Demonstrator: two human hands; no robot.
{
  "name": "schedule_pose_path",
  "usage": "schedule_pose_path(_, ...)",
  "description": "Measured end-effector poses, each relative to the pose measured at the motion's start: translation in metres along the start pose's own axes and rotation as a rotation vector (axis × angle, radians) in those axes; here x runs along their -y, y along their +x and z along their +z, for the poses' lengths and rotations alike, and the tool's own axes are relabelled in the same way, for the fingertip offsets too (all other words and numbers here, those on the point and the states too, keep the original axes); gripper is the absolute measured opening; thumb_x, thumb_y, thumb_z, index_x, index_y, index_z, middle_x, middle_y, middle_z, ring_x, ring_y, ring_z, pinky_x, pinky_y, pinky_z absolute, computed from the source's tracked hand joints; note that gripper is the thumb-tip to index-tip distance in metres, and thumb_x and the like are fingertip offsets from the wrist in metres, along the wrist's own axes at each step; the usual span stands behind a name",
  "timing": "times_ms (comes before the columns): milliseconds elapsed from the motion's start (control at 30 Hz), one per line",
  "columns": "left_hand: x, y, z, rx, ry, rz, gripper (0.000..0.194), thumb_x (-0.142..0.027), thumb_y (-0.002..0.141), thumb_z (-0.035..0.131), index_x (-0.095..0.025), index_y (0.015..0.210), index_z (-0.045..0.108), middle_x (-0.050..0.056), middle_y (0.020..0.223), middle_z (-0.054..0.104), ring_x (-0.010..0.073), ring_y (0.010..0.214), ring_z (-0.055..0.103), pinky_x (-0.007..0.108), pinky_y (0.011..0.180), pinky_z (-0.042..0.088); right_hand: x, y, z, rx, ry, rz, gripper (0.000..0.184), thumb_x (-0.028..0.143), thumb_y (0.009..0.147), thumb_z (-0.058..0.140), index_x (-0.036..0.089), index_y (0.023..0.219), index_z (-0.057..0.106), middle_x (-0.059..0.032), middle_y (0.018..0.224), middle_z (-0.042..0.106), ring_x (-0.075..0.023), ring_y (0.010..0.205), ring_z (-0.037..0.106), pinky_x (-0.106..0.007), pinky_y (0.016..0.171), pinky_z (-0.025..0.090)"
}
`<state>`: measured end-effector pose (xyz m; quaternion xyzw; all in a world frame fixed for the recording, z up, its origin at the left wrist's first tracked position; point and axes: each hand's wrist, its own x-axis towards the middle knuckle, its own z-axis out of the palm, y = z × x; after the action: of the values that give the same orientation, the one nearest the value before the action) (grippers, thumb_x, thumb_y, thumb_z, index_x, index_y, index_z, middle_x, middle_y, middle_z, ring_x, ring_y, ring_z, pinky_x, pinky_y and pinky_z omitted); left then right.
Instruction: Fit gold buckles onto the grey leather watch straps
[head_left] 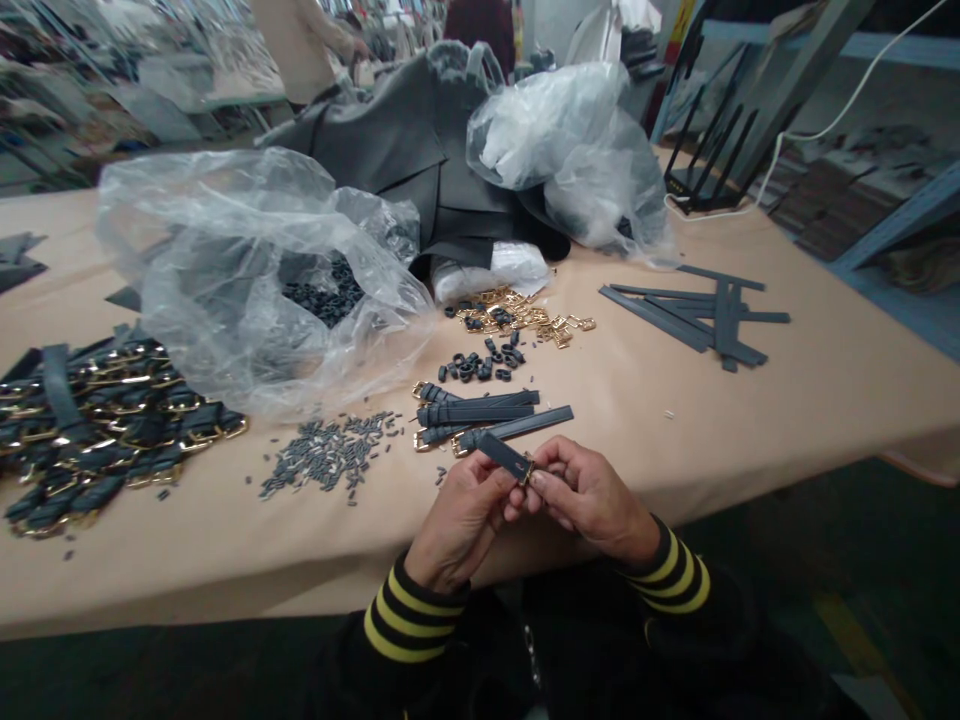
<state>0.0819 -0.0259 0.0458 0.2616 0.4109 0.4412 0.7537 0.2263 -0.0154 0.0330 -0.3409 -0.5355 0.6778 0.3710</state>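
Dark strap [502, 453] between left hand [466, 508] and right hand [600, 500], both pinching it; gold buckle [529, 469] at near end.

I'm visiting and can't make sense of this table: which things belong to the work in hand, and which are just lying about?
Seemingly part of the work:
held dark strap
buckled straps
gold buckles
dark loops
plain strips

Probably just lying about:
black antennaed device
white cable
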Motion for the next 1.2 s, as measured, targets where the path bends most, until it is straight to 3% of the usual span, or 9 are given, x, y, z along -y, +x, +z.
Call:
schedule_pose_path(133,0.007,0.003,0.001,-0.015,0.049,0.037,0.014,-0.024,0.076,0.061,-0.014,0.081,0.052,-0.003,0.059,0.053,0.0047,0.050,0.048,0.013,0.044,0.035,0.003,-0.003,0.008,-0.162,-0.154,-0.041,0.012,0.027,0.084,0.051,0.019,0.090,0.044,0.0025,0.063,0.060,-0.0056,0.042,0.048,-0.015,0.038,0.036)
schedule_pose_path(300,0.006,-0.001,0.000,-0.049,0.218,0.114,0.013,-0.023,0.075,0.061,-0.016,0.082,0.053,-0.001,0.070,0.056,0.0085,0.061,0.053,0.020,0.058,0.045,0.005,-0.002,0.006,-0.164,-0.303,-0.073,0.006,0.020,0.083,0.050,0.019,0.088,0.048,0.0019,0.068,0.059,-0.0097,0.056,0.057,-0.022,0.055,0.047)
schedule_pose_path(467,0.001,-0.008,-0.004,-0.072,0.316,0.147,0.012,-0.025,0.075,0.060,-0.014,0.080,0.061,0.002,0.079,0.058,0.0131,0.078,0.054,0.025,0.073,0.046,0.007,-0.001,0.003,-0.189,-0.500,-0.106,0.001,0.019,0.079,0.053,0.018,0.078,0.054,0.0016,0.070,0.057,-0.0108,0.063,0.054,-0.023,0.061,0.043)
schedule_pose_path(667,0.006,-0.005,-0.003,-0.159,0.147,0.109,0.012,-0.024,0.074,0.062,-0.011,0.074,0.060,0.001,0.070,0.058,0.0089,0.066,0.053,0.022,0.067,0.045,0.008,-0.001,0.004,-0.184,-0.527,-0.089,0.002,0.018,0.078,0.052,0.019,0.077,0.053,0.0019,0.069,0.057,-0.0110,0.063,0.053,-0.022,0.060,0.041)
schedule_pose_path(833,0.008,-0.004,0.000,-0.148,0.048,0.087,0.012,-0.022,0.074,0.062,-0.010,0.076,0.060,0.001,0.073,0.059,0.0088,0.067,0.054,0.022,0.069,0.044,0.010,-0.001,0.003,-0.193,-0.549,-0.057,0.003,0.016,0.077,0.052,0.018,0.075,0.052,0.0025,0.066,0.055,-0.0103,0.061,0.051,-0.022,0.058,0.040)
schedule_pose_path(933,0.008,-0.004,0.000,-0.144,0.150,0.110,0.014,-0.024,0.072,0.063,-0.011,0.077,0.060,0.002,0.073,0.060,0.0112,0.070,0.055,0.025,0.073,0.044,0.010,-0.001,0.004,-0.195,-0.547,-0.052,0.004,0.015,0.077,0.052,0.018,0.074,0.052,0.0027,0.066,0.054,-0.0101,0.060,0.050,-0.022,0.057,0.040)
schedule_pose_path(1033,0.008,-0.003,0.001,-0.228,0.463,0.222,0.014,-0.026,0.072,0.062,-0.013,0.075,0.059,0.001,0.070,0.059,0.0123,0.068,0.053,0.024,0.067,0.042,0.007,-0.001,0.004,-0.222,-0.489,-0.032,0.002,0.018,0.077,0.054,0.018,0.076,0.052,0.0022,0.068,0.054,-0.0103,0.062,0.051,-0.023,0.058,0.042)
schedule_pose_path(1133,0.006,-0.002,0.001,-0.325,0.697,0.352,0.013,-0.027,0.074,0.060,-0.015,0.072,0.058,-0.001,0.068,0.055,0.0120,0.064,0.050,0.022,0.061,0.039,0.002,0.000,0.001,-0.184,-0.247,0.028,0.011,0.023,0.077,0.057,0.018,0.081,0.048,0.0010,0.072,0.054,-0.0108,0.064,0.056,-0.024,0.059,0.046)
schedule_pose_path(1200,0.005,0.000,0.000,-0.291,0.708,0.346,0.013,-0.028,0.075,0.058,-0.015,0.074,0.057,-0.001,0.068,0.055,0.0127,0.065,0.050,0.023,0.062,0.039,-0.001,0.000,-0.002,-0.135,-0.036,0.077,0.018,0.026,0.077,0.059,0.017,0.084,0.045,0.0009,0.073,0.055,-0.0111,0.063,0.059,-0.025,0.059,0.049)
